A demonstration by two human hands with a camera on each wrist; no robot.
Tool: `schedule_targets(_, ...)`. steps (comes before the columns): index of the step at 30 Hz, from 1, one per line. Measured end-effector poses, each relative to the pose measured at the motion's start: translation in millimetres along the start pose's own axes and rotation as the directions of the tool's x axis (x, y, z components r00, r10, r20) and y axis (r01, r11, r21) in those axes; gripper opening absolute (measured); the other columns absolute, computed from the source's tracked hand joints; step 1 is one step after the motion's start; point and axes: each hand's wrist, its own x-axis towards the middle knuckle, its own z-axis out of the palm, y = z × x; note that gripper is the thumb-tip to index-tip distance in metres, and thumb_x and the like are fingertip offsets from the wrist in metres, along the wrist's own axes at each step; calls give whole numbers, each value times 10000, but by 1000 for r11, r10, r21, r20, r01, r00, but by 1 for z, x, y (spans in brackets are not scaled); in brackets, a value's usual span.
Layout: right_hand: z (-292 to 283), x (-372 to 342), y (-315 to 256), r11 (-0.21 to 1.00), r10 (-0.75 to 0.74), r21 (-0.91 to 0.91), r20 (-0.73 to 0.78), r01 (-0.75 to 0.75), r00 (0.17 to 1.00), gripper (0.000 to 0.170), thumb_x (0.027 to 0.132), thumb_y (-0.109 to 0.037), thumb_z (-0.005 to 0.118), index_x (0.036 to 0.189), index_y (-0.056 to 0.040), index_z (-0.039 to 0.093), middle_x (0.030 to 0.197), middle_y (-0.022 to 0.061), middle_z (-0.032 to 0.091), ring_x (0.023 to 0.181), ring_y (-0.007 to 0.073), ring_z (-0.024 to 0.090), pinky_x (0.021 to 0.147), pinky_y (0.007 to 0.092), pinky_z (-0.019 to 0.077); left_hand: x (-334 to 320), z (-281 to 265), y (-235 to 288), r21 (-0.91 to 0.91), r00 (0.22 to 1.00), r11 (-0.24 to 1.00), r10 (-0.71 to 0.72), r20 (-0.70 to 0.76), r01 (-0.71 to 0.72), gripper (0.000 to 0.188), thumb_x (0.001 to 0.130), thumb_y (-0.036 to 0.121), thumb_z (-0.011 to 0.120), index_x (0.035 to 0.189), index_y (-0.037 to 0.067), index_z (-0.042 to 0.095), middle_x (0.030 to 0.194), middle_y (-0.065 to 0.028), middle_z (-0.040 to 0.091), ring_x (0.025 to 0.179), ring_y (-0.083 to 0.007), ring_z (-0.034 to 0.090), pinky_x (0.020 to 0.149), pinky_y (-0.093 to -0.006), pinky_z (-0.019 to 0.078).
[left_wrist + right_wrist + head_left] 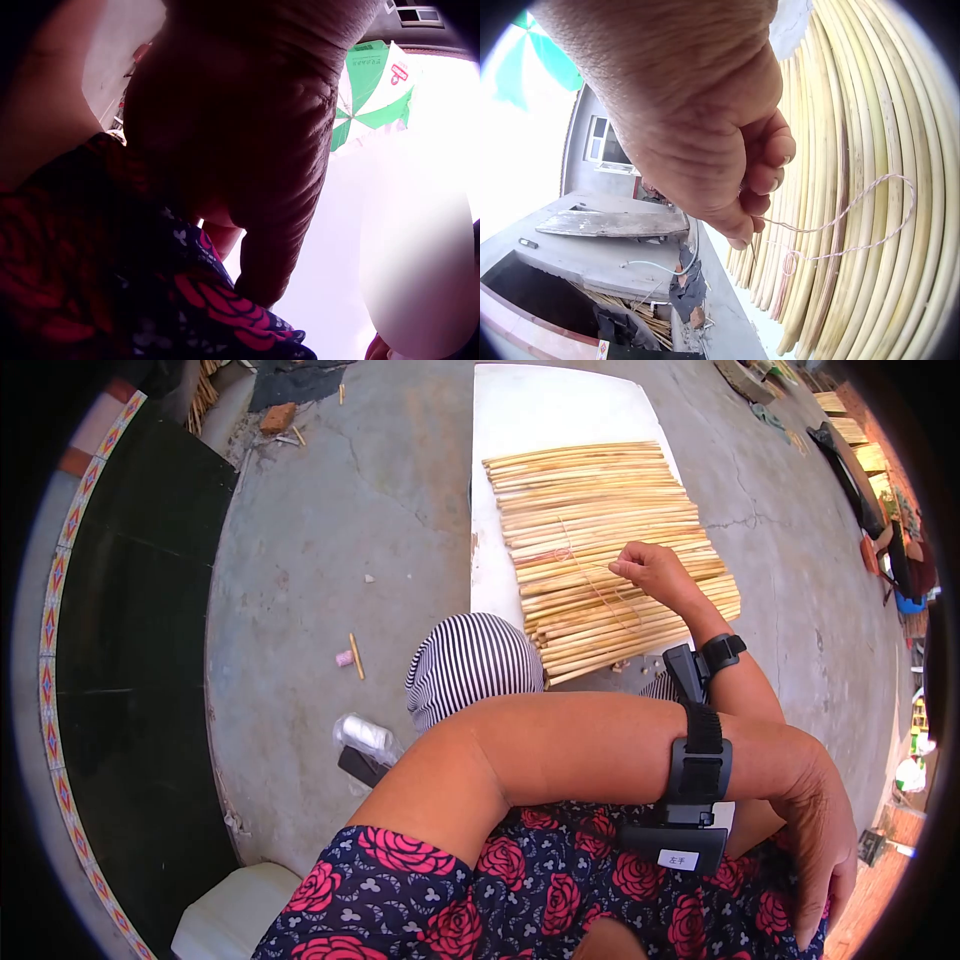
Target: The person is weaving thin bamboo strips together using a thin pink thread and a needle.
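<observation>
My right hand is over the row of pale stalks, its fingers curled. Between thumb and forefinger it pinches a thin twisted pink-and-white string, which loops out across the stalks; a thin dark end shows below the thumb. The stalks lie side by side on a white board. Crossing the body, my left arm brings the left hand to the floral sleeve at the right. In the left wrist view, thumb and fingers lie on either side of that cloth; the fingertips are partly hidden.
A striped knee covering juts beside the board's near end. On the concrete floor lie a pink spool, a short stick and a white roll in plastic. A dark panel with a patterned border runs along the left.
</observation>
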Motion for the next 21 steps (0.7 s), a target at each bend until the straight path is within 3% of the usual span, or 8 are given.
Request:
schedule_targets(8, -2, -3, -2, 999, -52, -14, -6, 52, 999, 269, 911, -265, 688, 841, -10, 642, 658, 4, 544, 630, 99, 467, 587, 285, 420, 13, 9, 4, -137, 995, 988, 80, 58, -71, 521, 917, 480, 615, 1124, 7, 683, 1080, -206, 687, 1026, -305, 636, 882, -377, 463)
schedule_targets(13, -4, -6, -1, 1000, -3, 4, 10, 3, 1000, 284, 906, -286, 688, 857, -9, 649, 667, 34, 565, 636, 123, 495, 600, 302, 434, -5, 12, 17, -343, 995, 936, 94, 17, -82, 500, 919, 462, 631, 1110, 2, 683, 1060, -200, 690, 1005, -298, 638, 871, -377, 463)
schedule_targets(15, -5, -6, 0, 998, 51, 30, 15, -52, 999, 323, 893, -332, 694, 872, -12, 655, 681, 88, 585, 638, 176, 524, 618, 334, 448, 12, 29, 3, -254, 986, 954, 165, 9, -158, 519, 908, 508, 621, 1087, 27, 694, 1057, -182, 694, 980, -287, 647, 839, -386, 477)
schedule_targets(17, -1, -5, 3, 1000, 16, 22, 16, -17, 1000, 313, 894, -322, 693, 866, -12, 655, 682, 84, 583, 636, 173, 521, 616, 334, 446, 15, 26, -5, -224, 989, 967, 136, 57, -120, 524, 905, 532, 611, 1065, 41, 701, 1038, -178, 696, 968, -288, 649, 826, -388, 478)
schedule_targets(21, 4, 3, 8, 998, -69, 3, 12, 69, 998, 303, 896, -311, 692, 850, -14, 654, 686, 82, 584, 639, 168, 514, 619, 332, 445, 10, 26, 4, -202, 991, 970, 127, -39, -133, 513, 900, 547, 604, 991, 54, 710, 969, -170, 696, 927, -298, 651, 795, -397, 476)
